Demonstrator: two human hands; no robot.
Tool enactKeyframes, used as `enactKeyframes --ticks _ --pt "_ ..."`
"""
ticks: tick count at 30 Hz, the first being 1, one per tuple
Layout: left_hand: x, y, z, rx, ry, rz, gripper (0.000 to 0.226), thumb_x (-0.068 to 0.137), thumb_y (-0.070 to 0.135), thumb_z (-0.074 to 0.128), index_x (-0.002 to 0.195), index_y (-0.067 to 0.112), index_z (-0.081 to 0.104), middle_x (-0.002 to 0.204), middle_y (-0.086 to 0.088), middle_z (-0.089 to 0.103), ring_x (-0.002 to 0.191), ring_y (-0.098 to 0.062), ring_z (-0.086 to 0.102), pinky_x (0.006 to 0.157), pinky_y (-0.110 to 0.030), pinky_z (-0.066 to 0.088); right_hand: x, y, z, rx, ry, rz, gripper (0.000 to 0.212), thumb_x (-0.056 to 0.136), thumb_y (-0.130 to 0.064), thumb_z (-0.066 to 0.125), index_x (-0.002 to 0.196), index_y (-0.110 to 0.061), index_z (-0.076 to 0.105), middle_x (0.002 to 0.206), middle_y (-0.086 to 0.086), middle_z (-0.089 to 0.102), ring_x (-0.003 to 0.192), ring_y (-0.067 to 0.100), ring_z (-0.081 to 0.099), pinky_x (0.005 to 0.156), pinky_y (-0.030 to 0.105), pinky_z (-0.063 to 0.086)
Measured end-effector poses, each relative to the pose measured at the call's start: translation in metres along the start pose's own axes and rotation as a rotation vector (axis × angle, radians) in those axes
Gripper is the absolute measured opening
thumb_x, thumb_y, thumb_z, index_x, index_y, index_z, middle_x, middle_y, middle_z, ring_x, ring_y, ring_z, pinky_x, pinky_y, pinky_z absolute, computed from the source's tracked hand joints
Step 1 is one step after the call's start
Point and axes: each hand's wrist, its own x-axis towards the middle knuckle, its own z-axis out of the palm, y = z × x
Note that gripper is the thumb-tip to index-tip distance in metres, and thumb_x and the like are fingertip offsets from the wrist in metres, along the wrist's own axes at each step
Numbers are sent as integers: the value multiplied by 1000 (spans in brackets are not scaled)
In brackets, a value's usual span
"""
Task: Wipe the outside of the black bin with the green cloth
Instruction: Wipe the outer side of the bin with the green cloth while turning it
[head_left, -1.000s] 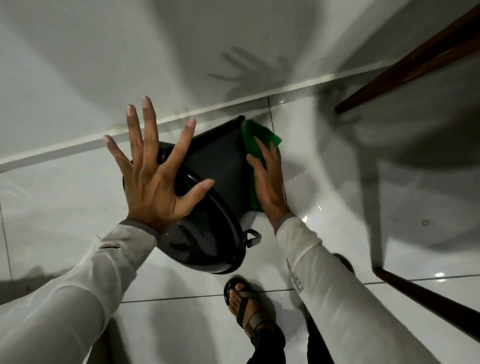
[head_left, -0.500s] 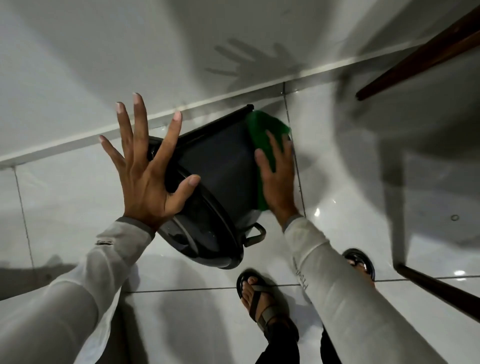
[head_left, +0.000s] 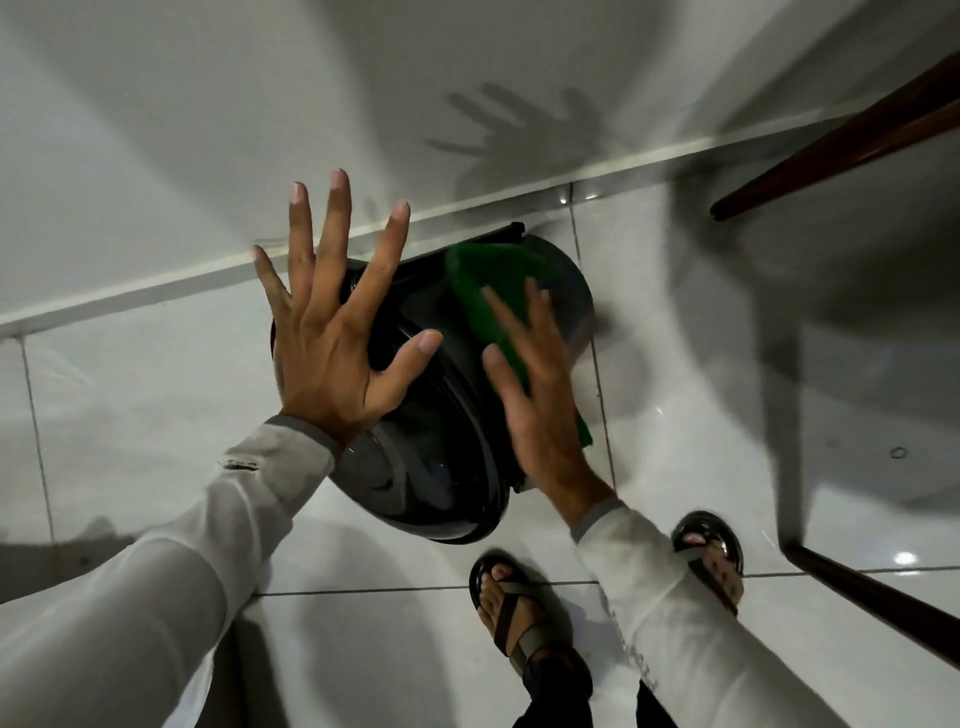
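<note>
The round black plastic bin (head_left: 415, 457) sits tilted on the glossy white floor tiles (head_left: 701, 415), against the wall's base. My right hand (head_left: 535, 400) lies flat, fingers extended, pressing the green cloth (head_left: 488, 291) onto the bin's side at two o'clock. My left hand (head_left: 332, 343), fingers splayed wide and gripping nothing, is over the rim at ten o'clock. My sandalled feet (head_left: 514, 613) stand at six o'clock.

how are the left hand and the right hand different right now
The left hand is bare, fingers spread wide, its palm at the bin's rim. The right hand lies flatter, fingers closer together, pressing the green cloth on the bin's side. Both touch the bin and wear white sleeves.
</note>
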Motion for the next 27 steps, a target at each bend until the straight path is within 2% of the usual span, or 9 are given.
enactKeyframes --ticks 3,5,8,12,13,18,21,25,27 --pt "-4 -6 2 -31 20 68 89 96 79 19 160 19 33 170 -28 22 159 -51 12 121 -76 21 -4 -8 -1 -72 -102 -201 53 100 -40 43 151 -26 47 171 5 27 162 19 13 129 57 13" --pt "-6 -9 4 -28 48 90 89 97 77 21 158 15 37 167 -31 27 158 -52 16 120 -73 27 10 0 -7 -96 -128 -185 53 99 -40 44 150 -27 49 168 4 33 160 20 18 128 57 17" --pt "-5 -5 7 -10 72 107 90 97 77 25 157 12 40 165 -28 33 157 -51 21 119 -71 31 49 21 -19 -115 -90 14 58 95 -49 43 148 -26 51 165 8 39 157 27 27 128 56 20" --pt "-6 1 11 -26 96 110 90 97 75 29 156 9 41 161 -22 43 156 -49 26 116 -69 37 89 46 -37 60 35 386 52 102 -33 54 151 -18 47 163 10 38 150 27 37 114 19 27" --pt "-4 0 11 -40 100 93 89 97 74 29 157 9 40 161 -21 44 156 -47 26 117 -67 37 95 51 -37 137 72 448 53 101 -31 56 151 -17 47 160 10 41 148 27 41 110 17 30" --pt "4 -2 7 -101 92 19 84 100 70 32 158 10 40 162 -18 42 158 -43 25 126 -54 32 87 59 -30 361 289 701 79 84 -49 51 158 -26 34 157 11 47 139 32 49 119 48 40" --pt "-11 1 9 -98 122 28 75 102 65 36 154 12 47 159 -19 47 155 -42 31 126 -46 34 56 54 -20 524 367 799 66 100 -45 48 160 -32 24 158 8 45 140 32 48 120 46 38" --pt "-19 7 10 -84 131 22 69 103 61 38 150 12 53 155 -20 51 151 -41 38 121 -55 39 21 50 -6 730 411 968 91 74 -65 56 158 -40 29 153 7 51 133 34 54 118 53 42" --pt "-19 12 10 -77 131 14 67 104 60 37 149 13 54 155 -19 51 151 -41 39 120 -58 38 8 36 -1 772 419 994 81 82 -57 55 157 -36 32 149 7 54 131 35 56 117 53 43"
